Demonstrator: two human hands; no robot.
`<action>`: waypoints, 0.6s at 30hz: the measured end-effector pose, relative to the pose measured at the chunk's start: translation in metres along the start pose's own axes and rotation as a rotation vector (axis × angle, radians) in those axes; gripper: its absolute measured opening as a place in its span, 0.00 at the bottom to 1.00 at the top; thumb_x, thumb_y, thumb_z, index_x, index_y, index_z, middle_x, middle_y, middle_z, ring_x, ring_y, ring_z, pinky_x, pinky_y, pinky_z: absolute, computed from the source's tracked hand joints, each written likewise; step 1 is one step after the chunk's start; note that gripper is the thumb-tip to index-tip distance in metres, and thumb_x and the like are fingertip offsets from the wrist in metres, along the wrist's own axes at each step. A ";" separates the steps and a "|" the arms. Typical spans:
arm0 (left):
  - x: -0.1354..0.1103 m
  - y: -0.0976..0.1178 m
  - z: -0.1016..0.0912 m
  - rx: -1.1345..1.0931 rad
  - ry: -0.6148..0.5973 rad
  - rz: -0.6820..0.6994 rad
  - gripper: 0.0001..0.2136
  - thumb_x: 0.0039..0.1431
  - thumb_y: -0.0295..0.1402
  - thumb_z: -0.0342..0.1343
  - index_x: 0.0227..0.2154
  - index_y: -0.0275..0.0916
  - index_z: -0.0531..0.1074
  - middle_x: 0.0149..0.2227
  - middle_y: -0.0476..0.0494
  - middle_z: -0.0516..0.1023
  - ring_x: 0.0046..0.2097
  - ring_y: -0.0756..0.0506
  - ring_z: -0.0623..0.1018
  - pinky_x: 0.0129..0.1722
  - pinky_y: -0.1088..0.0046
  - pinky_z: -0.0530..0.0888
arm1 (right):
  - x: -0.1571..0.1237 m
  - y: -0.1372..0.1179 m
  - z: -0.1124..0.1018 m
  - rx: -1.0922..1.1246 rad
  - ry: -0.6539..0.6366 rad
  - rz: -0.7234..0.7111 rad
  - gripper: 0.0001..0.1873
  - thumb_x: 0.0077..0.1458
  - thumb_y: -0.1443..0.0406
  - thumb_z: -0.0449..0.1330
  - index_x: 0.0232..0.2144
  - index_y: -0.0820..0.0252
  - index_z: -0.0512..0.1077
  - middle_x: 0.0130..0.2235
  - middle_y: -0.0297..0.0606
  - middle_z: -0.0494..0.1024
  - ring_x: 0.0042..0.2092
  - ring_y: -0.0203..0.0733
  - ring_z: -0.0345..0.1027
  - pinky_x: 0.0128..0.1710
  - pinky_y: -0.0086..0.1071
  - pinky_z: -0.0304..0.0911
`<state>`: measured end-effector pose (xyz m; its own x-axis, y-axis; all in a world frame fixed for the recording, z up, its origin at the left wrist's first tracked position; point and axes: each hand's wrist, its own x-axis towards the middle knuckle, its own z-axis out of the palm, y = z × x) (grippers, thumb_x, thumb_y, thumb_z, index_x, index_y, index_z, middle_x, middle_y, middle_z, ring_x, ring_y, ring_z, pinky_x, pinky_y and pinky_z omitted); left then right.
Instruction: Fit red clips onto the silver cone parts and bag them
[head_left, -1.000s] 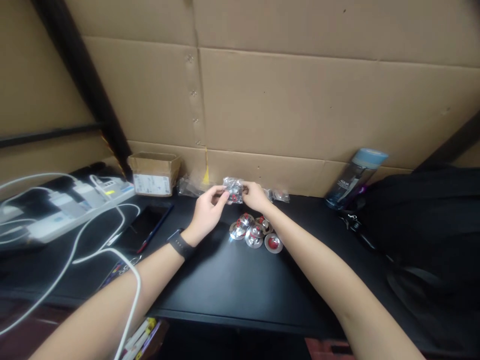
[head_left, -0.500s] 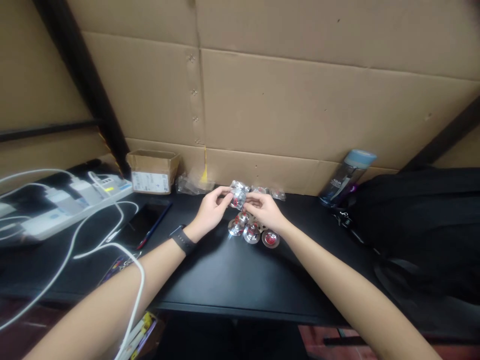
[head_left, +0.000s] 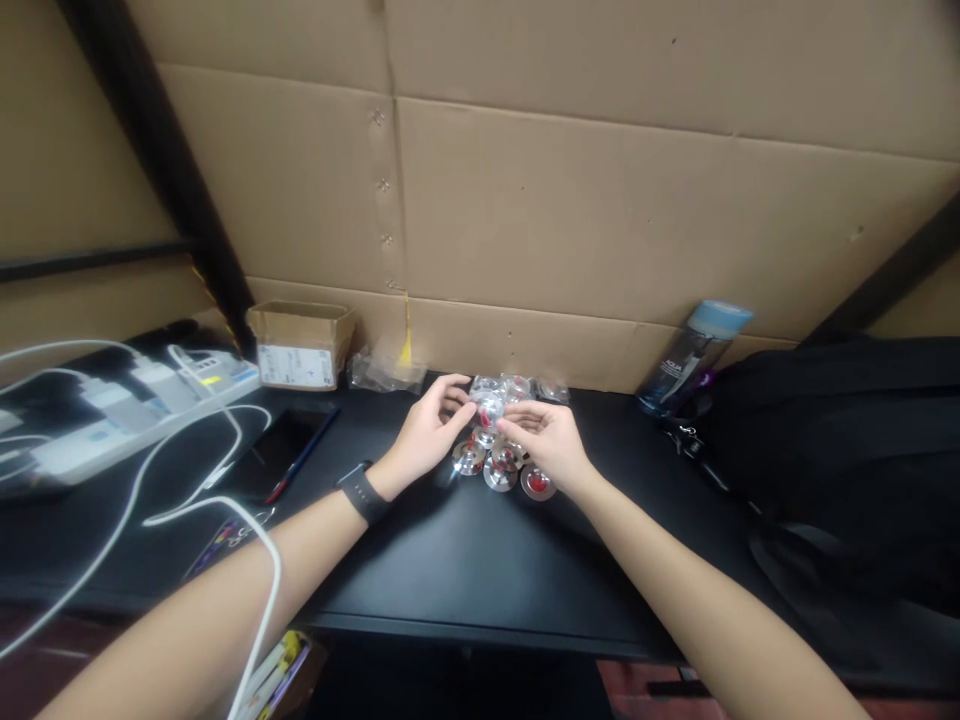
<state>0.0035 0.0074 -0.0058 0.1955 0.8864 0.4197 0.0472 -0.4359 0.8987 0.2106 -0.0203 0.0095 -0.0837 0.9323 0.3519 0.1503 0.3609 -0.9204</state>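
Note:
A round silver piece with a red centre, in what looks like clear plastic wrap, is held up between my hands. My left hand has thumb and fingers curled at its left edge, a black watch on the wrist. On the opposite edge, my right hand pinches it with thumb and fingers. Below it stand several silver discs with red middles; among them are a front disc and a right-hand disc. Behind lie several similar pieces in clear bags.
On the black table are an open cardboard box, crumpled clear plastic, a dark tablet and a power strip with white cables. A blue-lidded bottle and black bag stand right. Cardboard panels rise behind.
The wrapped silver piece has come slightly lower and to the right. My right hand has shifted right and down, and its fingers show more plainly.

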 end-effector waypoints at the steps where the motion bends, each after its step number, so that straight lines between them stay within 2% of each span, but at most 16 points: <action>1: -0.001 0.001 0.000 0.053 -0.005 0.003 0.19 0.64 0.44 0.61 0.53 0.40 0.72 0.41 0.43 0.80 0.40 0.46 0.80 0.41 0.71 0.78 | -0.002 0.001 0.000 -0.066 0.039 -0.064 0.14 0.50 0.57 0.73 0.36 0.59 0.83 0.34 0.42 0.86 0.35 0.48 0.81 0.40 0.43 0.77; 3: -0.004 0.003 0.000 0.042 -0.124 -0.040 0.18 0.67 0.47 0.57 0.51 0.40 0.74 0.41 0.42 0.80 0.38 0.46 0.80 0.39 0.70 0.78 | -0.007 0.001 0.000 -0.214 0.086 -0.219 0.07 0.56 0.59 0.69 0.36 0.55 0.84 0.34 0.41 0.85 0.35 0.46 0.79 0.40 0.42 0.76; 5: -0.008 0.008 0.003 -0.084 -0.267 -0.093 0.20 0.69 0.48 0.53 0.54 0.40 0.73 0.44 0.40 0.80 0.40 0.45 0.81 0.40 0.69 0.78 | -0.013 -0.001 -0.001 -0.321 0.085 -0.358 0.06 0.59 0.61 0.66 0.35 0.52 0.84 0.34 0.39 0.85 0.35 0.46 0.78 0.40 0.41 0.74; 6: -0.010 0.010 0.005 -0.151 -0.296 -0.104 0.21 0.69 0.49 0.53 0.57 0.40 0.71 0.47 0.39 0.80 0.43 0.44 0.82 0.42 0.68 0.79 | -0.015 -0.002 -0.002 -0.350 0.072 -0.405 0.06 0.60 0.62 0.65 0.35 0.50 0.84 0.35 0.39 0.84 0.36 0.46 0.78 0.39 0.41 0.74; 9: -0.013 0.015 0.008 -0.302 -0.284 -0.115 0.25 0.68 0.46 0.57 0.64 0.42 0.66 0.54 0.36 0.78 0.50 0.41 0.81 0.49 0.64 0.78 | -0.018 -0.007 -0.004 -0.389 0.077 -0.466 0.07 0.60 0.63 0.65 0.34 0.48 0.84 0.37 0.38 0.84 0.38 0.46 0.78 0.40 0.41 0.74; 14: -0.012 0.020 0.006 -0.376 -0.326 -0.117 0.36 0.57 0.32 0.68 0.67 0.43 0.62 0.60 0.33 0.74 0.57 0.39 0.78 0.57 0.61 0.76 | -0.015 -0.009 -0.005 -0.327 0.134 -0.410 0.07 0.59 0.66 0.64 0.32 0.50 0.83 0.40 0.38 0.83 0.44 0.47 0.78 0.48 0.43 0.74; 16: -0.011 0.021 0.005 -0.365 -0.314 -0.100 0.35 0.56 0.30 0.68 0.66 0.41 0.63 0.61 0.33 0.73 0.59 0.39 0.78 0.58 0.62 0.75 | -0.013 -0.007 -0.005 -0.190 0.143 -0.287 0.04 0.59 0.64 0.64 0.36 0.53 0.81 0.43 0.40 0.82 0.43 0.47 0.79 0.47 0.41 0.75; 18: -0.011 0.020 0.005 -0.351 -0.301 -0.087 0.33 0.57 0.30 0.67 0.65 0.40 0.64 0.59 0.32 0.74 0.57 0.40 0.79 0.58 0.62 0.76 | -0.011 -0.004 -0.004 -0.033 0.112 -0.135 0.10 0.59 0.60 0.65 0.43 0.54 0.78 0.46 0.42 0.82 0.41 0.45 0.79 0.43 0.39 0.77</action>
<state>0.0073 -0.0112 0.0068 0.4833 0.8101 0.3320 -0.2476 -0.2372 0.9394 0.2148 -0.0316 0.0102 0.0048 0.8717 0.4901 0.1772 0.4816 -0.8583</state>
